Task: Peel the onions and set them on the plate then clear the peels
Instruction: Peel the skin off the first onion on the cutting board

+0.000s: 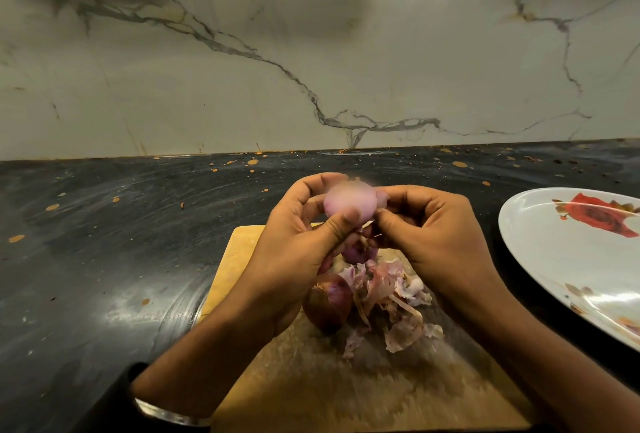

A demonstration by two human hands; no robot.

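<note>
Unpeeled onion [327, 302] and peels [391, 297] on cutting board [311, 387]; plate [554, 259] right of board.

Both hands, left [298, 242] and right [433, 242], grip a peeled onion [349, 202]. Below them lie peels [391, 297] and an unpeeled onion [327, 301].

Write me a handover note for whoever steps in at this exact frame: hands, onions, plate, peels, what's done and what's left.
Left hand grips the nearly peeled onion above the cutting board.
Right hand pinches skin at the onion's lower edge.
One unpeeled onion lies on the board; another onion shows partly behind the hands.
Peels are heaped on the board.
The visible part of the plate, at right, holds no onion.
Left: finish peeling, plate the onions, clear the peels.
</note>
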